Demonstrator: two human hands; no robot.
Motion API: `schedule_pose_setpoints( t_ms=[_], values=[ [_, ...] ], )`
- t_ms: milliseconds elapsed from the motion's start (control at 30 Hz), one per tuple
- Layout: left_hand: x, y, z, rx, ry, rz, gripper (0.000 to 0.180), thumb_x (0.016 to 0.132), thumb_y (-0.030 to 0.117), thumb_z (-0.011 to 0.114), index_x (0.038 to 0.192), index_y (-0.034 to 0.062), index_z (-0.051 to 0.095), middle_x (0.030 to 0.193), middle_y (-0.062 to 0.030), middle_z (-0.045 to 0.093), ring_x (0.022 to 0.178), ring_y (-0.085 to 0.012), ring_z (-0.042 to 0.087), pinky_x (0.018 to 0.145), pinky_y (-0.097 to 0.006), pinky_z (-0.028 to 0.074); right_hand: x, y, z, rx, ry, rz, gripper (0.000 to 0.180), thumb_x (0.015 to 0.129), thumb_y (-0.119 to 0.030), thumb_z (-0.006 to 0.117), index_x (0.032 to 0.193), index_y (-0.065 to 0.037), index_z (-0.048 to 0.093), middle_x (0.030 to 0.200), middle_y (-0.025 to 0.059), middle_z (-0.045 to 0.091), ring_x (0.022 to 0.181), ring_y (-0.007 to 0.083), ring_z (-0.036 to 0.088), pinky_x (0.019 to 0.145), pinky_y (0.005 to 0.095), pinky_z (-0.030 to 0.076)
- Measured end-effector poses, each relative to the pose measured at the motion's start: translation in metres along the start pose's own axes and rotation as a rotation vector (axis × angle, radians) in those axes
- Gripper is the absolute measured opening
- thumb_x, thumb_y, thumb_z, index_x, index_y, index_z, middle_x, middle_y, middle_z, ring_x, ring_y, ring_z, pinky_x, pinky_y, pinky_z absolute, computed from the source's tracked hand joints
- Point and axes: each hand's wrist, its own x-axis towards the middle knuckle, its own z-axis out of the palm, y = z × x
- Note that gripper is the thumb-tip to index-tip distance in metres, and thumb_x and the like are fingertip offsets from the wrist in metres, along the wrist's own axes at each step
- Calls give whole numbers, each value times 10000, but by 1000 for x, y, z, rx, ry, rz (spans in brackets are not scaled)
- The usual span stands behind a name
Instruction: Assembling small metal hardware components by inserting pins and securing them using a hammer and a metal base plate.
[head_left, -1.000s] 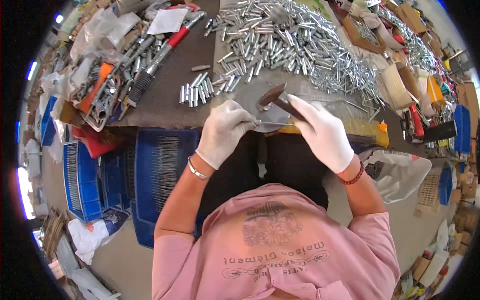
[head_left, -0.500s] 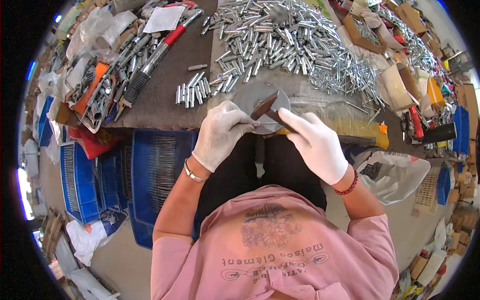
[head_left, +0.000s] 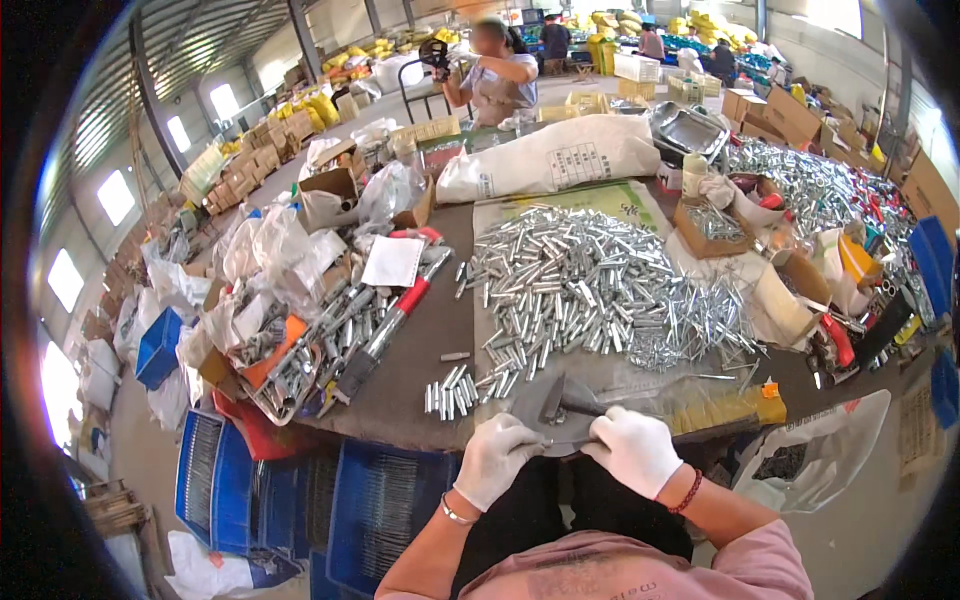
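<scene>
My left hand point(head_left: 498, 458), in a white glove, is closed in a pinch on a small metal piece point(head_left: 546, 442) at the near edge of a round grey metal plate point(head_left: 572, 433). A hammer point(head_left: 555, 402) with a dark head lies over this plate, its handle running right toward my right hand point(head_left: 637, 452). That gloved hand has its fingers closed at the plate's right edge; what they hold is hidden. Left of the plate stand several short metal sleeves point(head_left: 452, 394) in a cluster, with a single one point(head_left: 455, 356) lying behind them.
Beyond the plate spreads a heap of metal sleeves point(head_left: 570, 285), with thin pins point(head_left: 700, 320) on its right. Tools point(head_left: 350, 335) crowd the left side. Blue bins of rods point(head_left: 385, 510) stand below the table. A white sack point(head_left: 550, 160) lies at the back, where another person point(head_left: 500, 80) works.
The view has tilted up, bringing the hall and another person into sight. The hammer head has come down onto the plate, and my right hand has lowered toward the plate's near edge.
</scene>
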Motion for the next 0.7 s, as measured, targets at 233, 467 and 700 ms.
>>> schedule_pose_setpoints(
  t_ms=[233, 467, 700],
  values=[
    [6, -3, -3, 8, 27, -2, 142, 796, 99, 860, 925, 62, 813, 890, -110, 697, 885, -308, 688, 809, -414, 547, -3, 0, 2, 440, -367, 183, 203, 959, -278, 686, 1061, -114, 749, 973, 135, 756, 920, 368, 735, 819, 434, 591],
    [-7, 18, 11, -121, 255, -297, 289, 839, 9, 811, 1126, 26, 783, 918, -138, 730, 827, -299, 711, 774, -374, 561, -6, -15, 15, 936, -520, 452, 276, 961, -192, 697, 1185, -32, 720, 816, 62, 692, 756, 167, 670, 724, 330, 539],
    [-45, 28, 42, -364, 230, -519, 580, 994, -19, 644, 1557, -4, 504, 831, -75, 722, 710, -115, 667, 682, -285, 563, -30, -40, 22, 1152, -465, 595, 274, 979, -137, 689, 1236, -41, 687, 782, -7, 646, 619, 61, 546, 550, 254, 439]
  ],
)
